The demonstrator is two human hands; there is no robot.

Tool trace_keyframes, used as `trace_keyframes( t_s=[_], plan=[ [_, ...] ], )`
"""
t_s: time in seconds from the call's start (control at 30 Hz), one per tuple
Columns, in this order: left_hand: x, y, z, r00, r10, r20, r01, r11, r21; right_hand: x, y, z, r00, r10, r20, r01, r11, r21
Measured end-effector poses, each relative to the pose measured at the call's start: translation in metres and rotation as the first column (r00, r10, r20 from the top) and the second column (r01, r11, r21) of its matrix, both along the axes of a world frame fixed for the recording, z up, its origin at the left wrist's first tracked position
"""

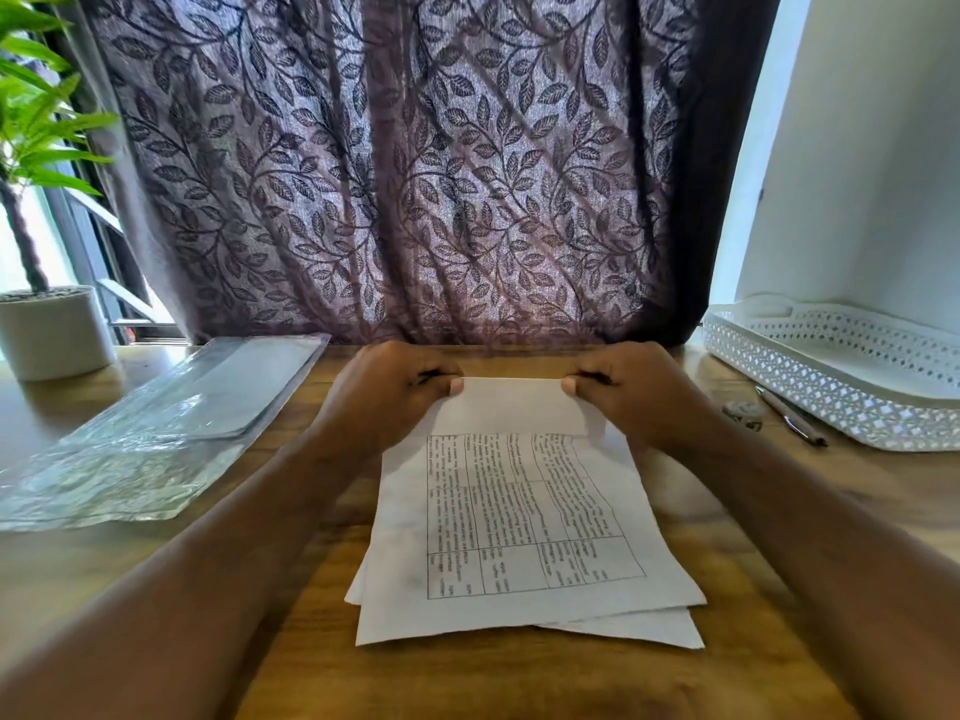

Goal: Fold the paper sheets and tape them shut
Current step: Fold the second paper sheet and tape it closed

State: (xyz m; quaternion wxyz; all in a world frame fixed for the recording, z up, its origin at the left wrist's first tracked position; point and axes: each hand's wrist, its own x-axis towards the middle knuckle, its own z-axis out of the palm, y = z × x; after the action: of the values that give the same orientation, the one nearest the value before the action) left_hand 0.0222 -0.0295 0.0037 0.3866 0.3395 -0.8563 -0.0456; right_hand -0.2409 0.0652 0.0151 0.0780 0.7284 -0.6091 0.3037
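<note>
With our left hand (387, 389) and right hand (631, 389) pinched shut on the far corners of the paper sheets (519, 537) — well left of the white tray (831, 407) — we judge them light, limp — best gripped at corners.

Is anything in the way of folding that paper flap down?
Nothing visible. Both hands, left hand and right hand, pinch the flap at its far corners, and the printed sheet under it lies bare. The pen lies off to the right.
</note>
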Motion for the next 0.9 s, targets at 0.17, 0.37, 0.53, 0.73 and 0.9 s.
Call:
trace_keyframes(
  t_s=[0.17, 0.37, 0.53, 0.73, 0.9],
  plan=[
    [0.002, 0.0, 0.001, 1.0, 0.007, -0.006, -0.007, 0.999, 0.049, -0.013, 0.0, -0.004, 0.986, -0.013, 0.165, 0.001, 0.997, 0.072],
    [0.003, 0.004, 0.002, 0.988, 0.112, 0.104, -0.11, 0.994, -0.025, -0.007, -0.002, -0.008, 0.975, -0.007, 0.222, -0.015, 0.995, 0.095],
    [-0.015, 0.024, 0.004, 0.985, 0.084, 0.151, -0.051, 0.977, -0.208, 0.02, 0.006, -0.004, 0.986, 0.026, 0.166, -0.014, 0.997, -0.077],
    [-0.039, 0.041, 0.008, 0.994, -0.009, 0.113, 0.035, 0.973, -0.23, 0.041, 0.006, -0.001, 0.979, 0.181, 0.091, -0.162, 0.97, -0.182],
    [-0.026, 0.032, 0.01, 0.986, 0.088, 0.14, -0.052, 0.968, -0.244, 0.031, 0.006, -0.001, 0.987, 0.121, 0.104, -0.106, 0.985, -0.139]
  ],
)
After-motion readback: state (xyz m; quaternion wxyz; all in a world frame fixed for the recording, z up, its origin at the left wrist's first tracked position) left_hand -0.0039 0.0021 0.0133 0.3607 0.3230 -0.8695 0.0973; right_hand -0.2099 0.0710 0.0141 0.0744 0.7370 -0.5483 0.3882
